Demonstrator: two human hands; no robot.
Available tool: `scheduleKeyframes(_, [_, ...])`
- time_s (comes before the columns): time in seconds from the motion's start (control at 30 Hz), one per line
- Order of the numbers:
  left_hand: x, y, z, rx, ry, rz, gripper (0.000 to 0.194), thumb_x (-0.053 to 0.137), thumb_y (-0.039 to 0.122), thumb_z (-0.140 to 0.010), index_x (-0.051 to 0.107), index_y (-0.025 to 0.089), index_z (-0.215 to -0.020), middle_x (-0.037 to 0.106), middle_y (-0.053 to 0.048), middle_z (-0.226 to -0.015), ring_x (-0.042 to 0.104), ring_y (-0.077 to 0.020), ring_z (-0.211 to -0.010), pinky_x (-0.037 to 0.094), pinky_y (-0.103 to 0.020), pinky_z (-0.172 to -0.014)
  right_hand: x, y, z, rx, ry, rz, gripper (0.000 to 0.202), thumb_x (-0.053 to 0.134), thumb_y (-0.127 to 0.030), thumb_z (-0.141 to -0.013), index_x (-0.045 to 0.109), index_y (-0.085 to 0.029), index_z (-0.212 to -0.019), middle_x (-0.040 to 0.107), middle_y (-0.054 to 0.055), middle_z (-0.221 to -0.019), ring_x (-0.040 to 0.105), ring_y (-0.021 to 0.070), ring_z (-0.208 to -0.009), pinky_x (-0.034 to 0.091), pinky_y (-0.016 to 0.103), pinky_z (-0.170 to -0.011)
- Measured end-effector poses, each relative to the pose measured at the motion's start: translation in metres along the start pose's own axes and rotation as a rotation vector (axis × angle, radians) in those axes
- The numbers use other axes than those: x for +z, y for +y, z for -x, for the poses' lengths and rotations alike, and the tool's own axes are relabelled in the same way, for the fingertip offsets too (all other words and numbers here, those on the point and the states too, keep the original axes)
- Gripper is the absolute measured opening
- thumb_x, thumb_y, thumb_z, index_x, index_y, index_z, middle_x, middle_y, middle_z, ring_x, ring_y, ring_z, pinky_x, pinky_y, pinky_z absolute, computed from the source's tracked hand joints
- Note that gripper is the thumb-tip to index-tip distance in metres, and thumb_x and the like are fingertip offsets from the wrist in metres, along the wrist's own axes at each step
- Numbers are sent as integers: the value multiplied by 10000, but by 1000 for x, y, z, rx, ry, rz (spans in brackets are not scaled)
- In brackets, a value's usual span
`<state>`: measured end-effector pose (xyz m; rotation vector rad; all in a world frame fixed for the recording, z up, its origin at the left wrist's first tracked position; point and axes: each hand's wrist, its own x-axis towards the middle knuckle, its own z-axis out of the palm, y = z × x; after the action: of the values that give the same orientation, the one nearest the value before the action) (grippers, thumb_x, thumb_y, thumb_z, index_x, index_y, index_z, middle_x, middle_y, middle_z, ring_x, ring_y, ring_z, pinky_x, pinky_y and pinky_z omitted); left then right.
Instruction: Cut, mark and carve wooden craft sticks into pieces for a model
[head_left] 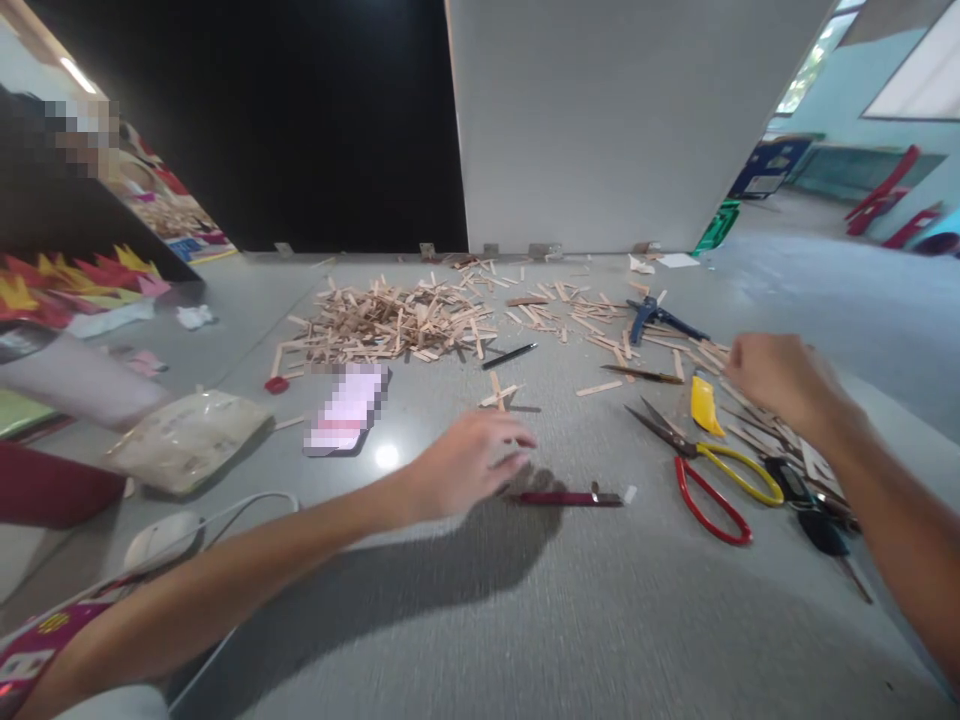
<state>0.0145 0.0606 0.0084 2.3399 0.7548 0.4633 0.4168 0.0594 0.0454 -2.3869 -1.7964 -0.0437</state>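
Note:
My left hand (pixel 472 458) hovers over the middle of the table, thumb and fingers apart, with nothing visible between them. Just beyond its fingertips lie a few crossed wooden sticks (pixel 501 395). A dark red, pen-like tool with a metal end (pixel 570 499) rests to its right. On the right side, my right hand (pixel 776 380) is closed, its fingers curled; what they hold, if anything, is hidden. Loose wooden strips (pixel 757 437) lie under and beside it. Nearest to it are a yellow object (pixel 704 405) and scissors (pixel 701 450) with one red and one yellow handle.
A pile of short wooden sticks (pixel 397 320) covers the back of the table. Dark blue clippers (pixel 660 318), a black pen (pixel 510 356) and a phone (pixel 349 408) lie around it. Keys (pixel 821 530) sit right; a plastic packet (pixel 191 440) and white mouse (pixel 161 540) left.

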Motion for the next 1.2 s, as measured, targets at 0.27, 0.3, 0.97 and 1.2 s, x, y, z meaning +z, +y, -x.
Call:
scheduleKeyframes(0.27, [32,-4,-2,78,-72,-357,162,654,206,-1052,782,178,-957,741,-90,-1064,650,-277,-1136,496,-443,-1042,-11,-95,72,-465,-69,-261,179,610,-270,-966,784,-241,-931,786,35,-753,717,209,-637,528,316,-648])
scheduleKeyframes(0.3, [28,-5,-2,82,-41,-376,150,649,216,-1057,777,174,-990,735,-103,-1128,639,-287,-1174,483,-455,-1060,-11,-103,81,-518,-48,-293,193,592,-259,-964,775,-240,-902,773,28,-727,695,194,-607,513,307,-633])
scheduleKeyframes(0.97, [-27,-61,-54,-130,121,-161,113,833,141,-821,807,183,-720,812,-103,-1145,793,-273,-942,615,-411,-934,6,-129,129,-734,-202,-309,234,592,-117,-1005,781,-220,-913,778,35,-870,721,184,-730,494,291,-686])
scheduleKeyframes(1.2, [-28,-56,-51,-120,201,-111,122,829,143,-810,796,194,-704,818,-70,-923,762,-205,-747,633,-351,-801,54,-177,161,-988,-348,-97,295,600,-6,-850,772,-242,-895,810,58,-901,697,202,-631,497,321,-570])
